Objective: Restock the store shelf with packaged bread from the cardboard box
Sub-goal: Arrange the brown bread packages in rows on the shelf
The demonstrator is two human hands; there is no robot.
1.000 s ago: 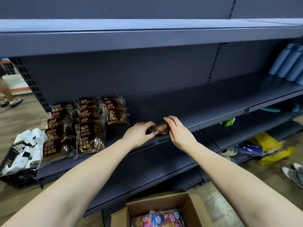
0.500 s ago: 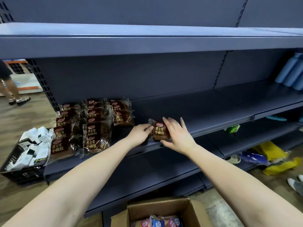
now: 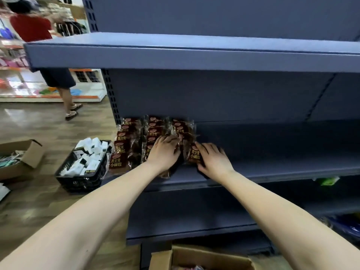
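- We think the bread pack (image 3: 194,155) is light and squishy. The bread inside is soft, so a hard squeeze could squash it.
- The clear wrap looks thin, shiny and a bit slippery. We think it can crinkle and slide on the packs next to it.
- The best place to hold it, we think, is by its two side edges. Flat fingers on top are better than a poke in the middle.
- Our right grip (image 3: 213,160) holds this pack by its right side. The fingers lie over it and the thumb is at its near edge.
- Our left grip (image 3: 165,152) holds nothing. It lies flat, with loose fingers, on the rows of bread packs (image 3: 124,147) just beside.
- The pack lies on the shelf (image 3: 282,147), near the front. It is right up against the right end of the rows.
- The pack is dark brown. It has a small red oval at the top and gold letters in the middle. The wrap is clear at the edges.
- The rows are made of the same kind of pack. They lie one over the next, like roof tiles, at the left end of the shelf.
- The cardboard box (image 3: 194,258) sits open on the floor below us, close to the bottom of the shelves.
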